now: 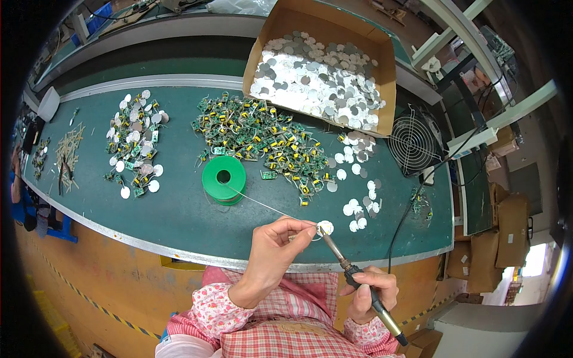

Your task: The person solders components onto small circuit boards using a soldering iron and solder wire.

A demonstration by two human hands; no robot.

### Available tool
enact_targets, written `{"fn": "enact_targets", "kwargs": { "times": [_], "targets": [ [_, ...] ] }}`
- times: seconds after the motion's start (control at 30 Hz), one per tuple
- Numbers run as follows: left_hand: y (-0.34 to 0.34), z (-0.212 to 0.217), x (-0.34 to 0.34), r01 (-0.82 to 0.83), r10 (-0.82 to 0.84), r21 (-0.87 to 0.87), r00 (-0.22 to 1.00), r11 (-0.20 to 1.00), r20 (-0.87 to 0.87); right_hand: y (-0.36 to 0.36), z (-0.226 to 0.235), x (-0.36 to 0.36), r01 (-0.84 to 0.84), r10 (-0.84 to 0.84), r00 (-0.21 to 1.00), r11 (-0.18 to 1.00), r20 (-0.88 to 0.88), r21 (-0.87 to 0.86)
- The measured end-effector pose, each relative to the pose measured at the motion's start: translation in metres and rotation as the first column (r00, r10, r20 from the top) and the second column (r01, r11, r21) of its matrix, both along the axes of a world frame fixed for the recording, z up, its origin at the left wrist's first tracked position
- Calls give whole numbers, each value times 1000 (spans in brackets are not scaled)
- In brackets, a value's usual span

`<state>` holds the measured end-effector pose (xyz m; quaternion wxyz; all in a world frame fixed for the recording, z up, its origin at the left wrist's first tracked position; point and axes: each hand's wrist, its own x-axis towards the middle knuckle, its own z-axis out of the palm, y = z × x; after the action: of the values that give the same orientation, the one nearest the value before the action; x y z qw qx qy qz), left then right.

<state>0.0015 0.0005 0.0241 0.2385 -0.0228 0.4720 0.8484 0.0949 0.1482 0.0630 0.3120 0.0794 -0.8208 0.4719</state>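
Observation:
In my right hand [369, 295] is a soldering iron [379, 308], gripped by its dark handle, with its tip pointing up and left. The tip meets a white round disc [326, 227] near the table's front edge. Just left of the disc, my left hand [276, 243] pinches a thin solder wire [262, 204] between thumb and fingers. This wire runs back to a green spool [216, 174] lying flat on the table. Whether my left fingers also touch the disc is hidden.
Behind the spool spreads a heap of small green circuit boards with yellow parts [262, 134]. A cardboard box [387, 98] of round discs stands at the back. Left lies a pile of boards with discs [136, 143]. A round fan [412, 143] and the iron's cable [396, 232] are at right.

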Motion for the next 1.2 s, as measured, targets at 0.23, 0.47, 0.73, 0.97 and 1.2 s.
{"fn": "enact_targets", "kwargs": {
  "times": [0.23,0.47,0.73,0.97,1.2],
  "targets": [
    [2,5,-1,-40,40,-16,999,999,-12,-1,0,-4,-2,1,1000,999,27,32],
    [-3,4,1,1,0,-10,997,1000,75,-11,-8,-1,56,-58,997,998,58,40],
    [-3,3,0,34,-34,11,995,999,98,-14,-12,1,250,-217,968,841,124,-479],
    [1,0,10,156,-155,-8,982,988,112,-19,-29,-25,215,-113,950,914,292,-344],
    [-3,1,1,465,-466,-84,885,882,8,-6,-23,-24,172,-69,951,929,301,-329]
  ]
}}
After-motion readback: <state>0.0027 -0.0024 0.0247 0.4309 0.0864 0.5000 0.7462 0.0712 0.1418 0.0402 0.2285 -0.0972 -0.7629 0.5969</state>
